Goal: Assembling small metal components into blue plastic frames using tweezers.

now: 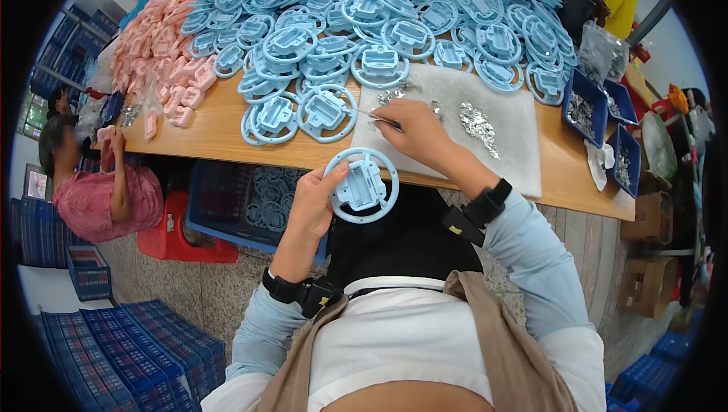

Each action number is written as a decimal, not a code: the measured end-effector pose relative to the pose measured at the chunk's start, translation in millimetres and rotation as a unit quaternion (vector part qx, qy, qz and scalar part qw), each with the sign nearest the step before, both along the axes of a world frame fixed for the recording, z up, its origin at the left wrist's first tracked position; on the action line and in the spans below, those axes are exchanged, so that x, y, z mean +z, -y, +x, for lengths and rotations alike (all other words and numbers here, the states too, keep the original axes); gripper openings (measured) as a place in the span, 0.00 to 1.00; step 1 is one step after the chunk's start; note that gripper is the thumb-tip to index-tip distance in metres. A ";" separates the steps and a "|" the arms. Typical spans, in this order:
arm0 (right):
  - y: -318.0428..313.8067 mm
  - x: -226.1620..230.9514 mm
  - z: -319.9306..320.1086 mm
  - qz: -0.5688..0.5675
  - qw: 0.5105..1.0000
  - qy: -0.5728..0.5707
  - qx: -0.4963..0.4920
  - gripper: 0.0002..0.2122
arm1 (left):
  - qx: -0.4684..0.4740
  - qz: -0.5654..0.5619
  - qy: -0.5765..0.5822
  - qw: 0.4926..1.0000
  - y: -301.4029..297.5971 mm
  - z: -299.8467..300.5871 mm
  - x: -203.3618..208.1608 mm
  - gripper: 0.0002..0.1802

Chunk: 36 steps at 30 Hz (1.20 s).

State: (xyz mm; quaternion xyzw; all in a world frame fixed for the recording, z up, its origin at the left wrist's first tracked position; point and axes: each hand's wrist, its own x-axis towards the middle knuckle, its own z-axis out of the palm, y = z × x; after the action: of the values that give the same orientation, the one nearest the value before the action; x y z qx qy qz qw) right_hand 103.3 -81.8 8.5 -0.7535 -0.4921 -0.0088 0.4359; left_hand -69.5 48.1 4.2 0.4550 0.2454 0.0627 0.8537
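My left hand (309, 201) grips the left rim of a light-blue plastic toy steering wheel (365, 187), held just off the table's near edge with its hollow box-shaped centre facing up. In my right hand (418, 133) is a thin pair of tweezers (374, 115), its tip pointing left near the edge of a white foam mat (447, 90). Whether the tips pinch anything is too small to tell. On the mat lie small shiny metal pieces (479, 128) in loose heaps. Another blue wheel (327, 112) lies just beyond the one I hold.
A large heap of blue wheels (364, 10) covers the back of the table, with pink plastic parts (182, 90) at the left. Blue bins (584, 109) of small metal parts stand at the right. Under the table is a blue crate (227, 238). Another person (110, 192) sits at the left.
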 end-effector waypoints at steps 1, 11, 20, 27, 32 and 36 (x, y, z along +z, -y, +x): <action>-6.9 0.6 2.2 -0.023 0.999 0.034 0.013 0.08 | 0.008 -0.001 -0.007 1.000 -2.0 -1.6 -0.1 0.16; 10.8 -1.9 5.0 -0.081 0.997 -0.012 -0.017 0.06 | 0.218 0.073 0.000 0.973 -80.8 -74.4 -22.5 0.14; -66.6 3.0 22.8 -0.018 0.996 -0.059 -0.057 0.13 | 0.312 0.364 -0.150 0.865 -135.6 -111.7 -76.3 0.30; -94.8 -0.3 33.3 -0.066 0.959 -0.275 0.018 0.17 | 0.084 0.280 -0.057 0.955 -70.3 -63.2 -32.6 0.11; -69.1 20.9 9.6 0.098 0.824 -0.558 -0.007 0.07 | 0.020 0.204 0.063 0.977 -6.3 -25.6 -18.4 0.17; -45.3 30.9 -37.2 0.087 0.748 -0.658 0.027 0.07 | 0.052 0.238 0.105 0.964 1.9 6.1 -14.0 0.19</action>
State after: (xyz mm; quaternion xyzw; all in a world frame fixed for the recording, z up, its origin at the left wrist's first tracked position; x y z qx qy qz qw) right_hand 66.1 -36.5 39.4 -0.5177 -0.1010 0.4584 0.7153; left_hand -63.4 46.2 -9.8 0.6228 0.1557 0.2107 0.7373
